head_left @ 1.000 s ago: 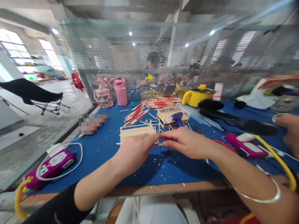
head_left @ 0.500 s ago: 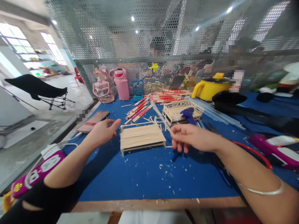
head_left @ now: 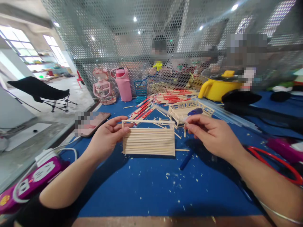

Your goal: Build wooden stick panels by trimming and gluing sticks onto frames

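My left hand is closed on the left end of a small wooden stick frame. Thin round sticks lie side by side across it, and it is tilted up with its slatted face toward me. My right hand pinches a translucent glue stick that points away to the upper left, right of the frame. Just behind those fingers shows part of a blue glue gun, mostly hidden. A second stick-built tray with railed sides stands behind the right hand.
Red-wrapped stick bundles lie at the back, before a perforated metal screen. Pink bottles, a yellow pot, a phone and a purple power strip surround the blue work surface. People are behind the screen.
My left hand has moved right and taken hold of the wooden frame, which is now tilted up. My right hand has moved right and slightly up with the glue stick.
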The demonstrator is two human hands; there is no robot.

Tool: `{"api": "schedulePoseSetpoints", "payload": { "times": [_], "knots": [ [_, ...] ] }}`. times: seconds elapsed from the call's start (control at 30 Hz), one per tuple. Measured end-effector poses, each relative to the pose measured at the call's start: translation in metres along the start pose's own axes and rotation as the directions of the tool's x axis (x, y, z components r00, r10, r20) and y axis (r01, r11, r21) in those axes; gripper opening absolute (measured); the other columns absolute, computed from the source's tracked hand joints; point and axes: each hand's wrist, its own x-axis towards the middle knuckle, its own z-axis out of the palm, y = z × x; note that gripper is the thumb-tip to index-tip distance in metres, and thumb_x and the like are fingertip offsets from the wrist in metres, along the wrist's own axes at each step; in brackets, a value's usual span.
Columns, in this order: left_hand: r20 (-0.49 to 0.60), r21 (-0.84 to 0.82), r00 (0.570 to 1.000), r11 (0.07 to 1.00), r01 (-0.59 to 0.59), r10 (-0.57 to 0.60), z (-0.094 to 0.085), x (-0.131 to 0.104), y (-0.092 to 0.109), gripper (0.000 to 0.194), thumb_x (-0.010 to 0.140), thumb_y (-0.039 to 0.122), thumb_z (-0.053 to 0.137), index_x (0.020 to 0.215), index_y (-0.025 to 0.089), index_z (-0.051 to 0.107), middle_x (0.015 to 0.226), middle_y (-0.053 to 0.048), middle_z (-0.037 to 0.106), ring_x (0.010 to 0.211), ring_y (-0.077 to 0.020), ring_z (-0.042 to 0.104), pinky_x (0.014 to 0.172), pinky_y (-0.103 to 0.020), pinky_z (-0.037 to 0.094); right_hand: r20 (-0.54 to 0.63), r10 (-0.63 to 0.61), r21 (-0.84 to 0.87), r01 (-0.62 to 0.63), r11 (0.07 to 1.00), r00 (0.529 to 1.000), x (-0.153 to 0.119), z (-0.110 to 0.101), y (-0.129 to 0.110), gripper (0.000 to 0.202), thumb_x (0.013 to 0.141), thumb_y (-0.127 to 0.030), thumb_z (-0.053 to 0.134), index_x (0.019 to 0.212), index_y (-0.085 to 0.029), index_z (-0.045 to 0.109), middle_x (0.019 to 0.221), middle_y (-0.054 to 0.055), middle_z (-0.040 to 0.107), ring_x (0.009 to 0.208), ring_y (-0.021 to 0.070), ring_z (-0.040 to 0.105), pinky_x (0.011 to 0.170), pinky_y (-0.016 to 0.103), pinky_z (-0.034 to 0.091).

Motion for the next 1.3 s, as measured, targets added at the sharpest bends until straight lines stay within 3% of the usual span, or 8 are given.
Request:
{"api": "schedulePoseSetpoints", "payload": {
  "times": [0.13, 0.23, 0.33, 0.5, 0.7, 0.87, 1.03, 1.3],
  "knots": [
    [0.0, -0.07, 0.993, 0.99, -0.12, 0.121, 0.008, -0.004, 0.003, 0.039, 0.068, 0.022, 0.076, 0.104, 0.02, 0.059, 0.078, -0.001, 0.074, 0.07, -0.0133, 0.067, 0.06, -0.021, 0.053, -0.165, -0.246, -0.194, 0.213, 0.957, 0.955, -0.009, 0.005, -0.007, 0.011, 0.085, -0.033, 0.056, 0.082, -0.025, 0.063, 0.092, 0.005, 0.064, 0.086, 0.0202, 0.06, 0.076, 0.034, 0.048],
    [-0.099, -0.128, 0.97, 0.964, -0.231, 0.22, 0.009, 0.008, 0.011, 0.035, 0.071, 0.021, 0.073, 0.103, 0.02, 0.06, 0.077, 0.0, 0.073, 0.066, -0.0118, 0.067, 0.058, -0.02, 0.052, -0.308, -0.139, -0.038, 0.134, 0.99, 0.941, -0.009, 0.0, -0.004, 0.01, 0.086, -0.034, 0.055, 0.089, -0.026, 0.059, 0.083, 0.003, 0.061, 0.076, 0.0175, 0.06, 0.074, 0.034, 0.049],
    [-0.221, -0.188, 0.939, 0.933, -0.305, 0.263, 0.003, 0.026, 0.018, 0.027, 0.074, 0.012, 0.068, 0.099, 0.02, 0.06, 0.08, 0.001, 0.072, 0.067, -0.0102, 0.066, 0.059, -0.019, 0.053, 0.06, 0.005, 0.295, -0.023, 0.955, 0.998, -0.006, -0.008, -0.001, 0.015, 0.087, -0.038, 0.054, 0.086, -0.023, 0.057, 0.076, 0.001, 0.063, 0.066, 0.0141, 0.059, 0.064, 0.029, 0.05],
    [-0.237, -0.263, 0.954, 0.934, -0.244, 0.183, -0.007, 0.034, 0.012, 0.028, 0.076, 0.008, 0.064, 0.102, 0.019, 0.059, 0.083, 0.0, 0.072, 0.069, -0.0097, 0.067, 0.062, -0.018, 0.054, 0.653, 0.019, 0.259, -0.246, 0.934, 0.757, -0.003, -0.001, -0.001, 0.018, 0.086, -0.035, 0.054, 0.077, -0.019, 0.058, 0.099, 0.006, 0.067, 0.086, 0.0171, 0.061, 0.074, 0.03, 0.05],
    [-0.146, -0.327, 0.988, 0.94, -0.097, 0.051, -0.007, 0.018, 0.005, 0.029, 0.078, 0.01, 0.063, 0.106, 0.016, 0.058, 0.083, -0.002, 0.072, 0.07, -0.0114, 0.068, 0.064, -0.02, 0.056, 0.285, 0.183, 0.691, -0.334, 0.641, 0.941, 0.001, 0.004, -0.001, 0.012, 0.082, -0.034, 0.059, 0.085, -0.023, 0.056, 0.104, 0.005, 0.061, 0.067, 0.0103, 0.058, 0.045, 0.019, 0.042],
    [-0.15, -0.361, 0.987, 0.927, -0.105, 0.054, -0.003, 0.012, 0.005, 0.033, 0.076, 0.009, 0.066, 0.107, 0.017, 0.058, 0.087, -0.002, 0.073, 0.071, -0.0116, 0.069, 0.061, -0.019, 0.056, 0.472, 0.293, 0.708, -0.556, 0.435, 0.831, -0.003, 0.01, -0.01, 0.016, 0.084, -0.035, 0.055, 0.094, -0.023, 0.051, 0.12, 0.009, 0.059, 0.066, 0.0126, 0.066, 0.031, 0.015, 0.03],
    [-0.187, -0.391, 0.978, 0.905, -0.165, 0.097, 0.001, 0.008, 0.004, 0.03, 0.074, 0.008, 0.067, 0.102, 0.018, 0.06, 0.079, 0.0, 0.073, 0.064, -0.0098, 0.068, 0.058, -0.017, 0.055, 0.594, 0.187, 0.74, -0.622, 0.257, 0.783, -0.009, 0.025, -0.019, 0.014, 0.086, -0.027, 0.052, 0.099, -0.023, 0.049, 0.117, 0.008, 0.062, 0.09, 0.0178, 0.069, 0.048, 0.017, 0.049],
    [-0.393, -0.26, 0.857, 0.853, -0.452, 0.334, -0.019, 0.007, 0.032, 0.029, 0.074, 0.005, 0.066, 0.1, 0.019, 0.064, 0.081, 0.003, 0.075, 0.071, -0.0091, 0.068, 0.062, -0.016, 0.055, 0.081, 0.422, 0.686, -0.358, 0.633, 0.903, 0.009, 0.023, 0.014, 0.014, 0.088, -0.03, 0.051, 0.08, -0.019, 0.051, 0.083, 0.004, 0.068, 0.073, 0.0106, 0.065, 0.071, 0.023, 0.052]
  ]
}}
